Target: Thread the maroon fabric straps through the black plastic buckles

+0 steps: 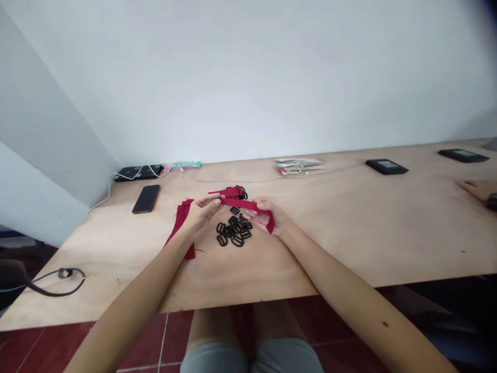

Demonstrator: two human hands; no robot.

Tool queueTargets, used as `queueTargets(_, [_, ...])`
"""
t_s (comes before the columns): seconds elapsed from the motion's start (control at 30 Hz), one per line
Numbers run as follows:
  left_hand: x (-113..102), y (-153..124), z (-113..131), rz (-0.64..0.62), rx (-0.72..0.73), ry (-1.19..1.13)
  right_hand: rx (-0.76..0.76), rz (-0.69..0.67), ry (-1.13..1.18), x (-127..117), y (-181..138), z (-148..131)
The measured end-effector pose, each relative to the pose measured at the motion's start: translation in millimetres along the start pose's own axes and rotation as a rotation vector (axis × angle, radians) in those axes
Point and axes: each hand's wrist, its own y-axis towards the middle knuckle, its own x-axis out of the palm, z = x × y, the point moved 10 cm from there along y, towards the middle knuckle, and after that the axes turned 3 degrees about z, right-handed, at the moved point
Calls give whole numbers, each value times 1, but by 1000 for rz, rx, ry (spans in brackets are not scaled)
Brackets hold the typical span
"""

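Note:
A red fabric strap [241,204] is stretched between my hands above the table. My left hand [202,213] pinches its left end, where a small dark piece shows at the fingertips, too small to make out. My right hand [272,213] grips the strap farther along, and its loose end hangs down over the palm. Below lies a pile of black strap buckles [234,229]. More red straps [180,223] lie under and beside my left wrist. Behind my hands rests a bundle of red straps [232,192] with black buckles at its right end.
A phone [146,199] and black boxes [138,172] with a white cable lie at the left. Plastic packets [298,166] sit near the wall. Two black devices [386,166] and another person's hand [481,190] are at the right. A black cable [58,290] crosses the left front edge.

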Motion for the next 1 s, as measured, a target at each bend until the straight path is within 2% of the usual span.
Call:
queueTargets(0.1, [1, -2, 5, -31, 65, 248, -42, 113, 10, -13, 1, -6])
queueTargets(0.2, [22, -12, 7, -214, 203, 605, -57, 175, -4, -20, 1, -10])
queueTargets(0.3, [44, -25, 1, -385, 309, 768, -32, 149, 11, -16, 2, -6])
queueTargets(0.43, [58, -31, -7, -487, 316, 799, 11, 40, 5, -6, 2, 4])
queueTargets(0.53, [55, -28, -8, -436, 245, 729, 43, 22, -99, -6, 3, 13])
queueTargets(0.73, [33, -18, -1, -180, 166, 511, 6, -33, -299, 2, 4, 18])
queueTargets(0.83, [27, -14, 1, -133, 146, 427, -6, -32, -417, 0, 7, 20])
queueTargets(0.93, [28, -11, 9, -152, 131, 263, -132, 31, -688, -10, 12, 11])
queueTargets(1.0, [23, -8, 19, -114, 104, 149, -254, 80, -924, -15, 14, 1])
